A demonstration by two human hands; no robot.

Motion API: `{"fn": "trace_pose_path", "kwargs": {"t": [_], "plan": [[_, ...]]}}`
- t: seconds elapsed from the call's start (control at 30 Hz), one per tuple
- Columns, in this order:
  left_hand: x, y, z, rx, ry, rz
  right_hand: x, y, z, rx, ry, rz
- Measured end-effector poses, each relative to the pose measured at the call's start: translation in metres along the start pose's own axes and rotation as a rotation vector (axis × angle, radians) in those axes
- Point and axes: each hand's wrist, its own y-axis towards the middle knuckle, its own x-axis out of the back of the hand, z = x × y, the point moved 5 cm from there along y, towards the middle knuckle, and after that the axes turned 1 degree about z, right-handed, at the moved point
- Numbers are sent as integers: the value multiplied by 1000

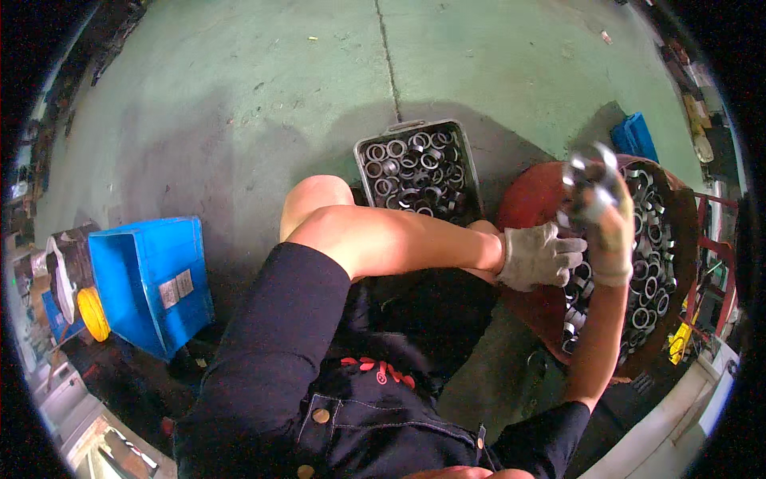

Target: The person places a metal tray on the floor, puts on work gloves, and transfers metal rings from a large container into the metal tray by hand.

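Observation:
My right hand [613, 243], in a light work glove, is raised over a round red tub [536, 191] and grips shiny metal rings [592, 180]. Motion blurs them, so how many it holds cannot be told. My left hand [536, 257], also gloved, hovers by the tub's near left part, palm down with its fingers stretched toward the right hand and nothing visible in them. Many loose metal rings [650, 291] fill the tub. More rings [415, 169] lie jumbled in a grey rectangular crate [471, 156] on the floor, left of the tub.
A blue plastic bin [179, 291] lies at the left, beside a yellow coil [93, 314]. Another blue container [635, 137] stands beyond the tub. A red metal frame [722, 279] is at the far right. Green floor [279, 64] stretches ahead.

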Motion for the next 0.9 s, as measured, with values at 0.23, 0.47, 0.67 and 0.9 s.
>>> {"fn": "trace_pose_path", "kwargs": {"t": [0.23, 0.47, 0.67, 0.9], "plan": [[-63, 4, 4, 51, 134, 91, -109, 15, -36, 44, -314, 607], [-5, -2, 8, 127, -174, 196, -45, 10, 5, 293, -687, 183], [-12, 4, 2, -9, -115, -100, 127, -4, -67, 83, -107, -245], [-13, 5, 2, -25, -113, -225, 113, -43, -185, -142, -888, 347]]}}
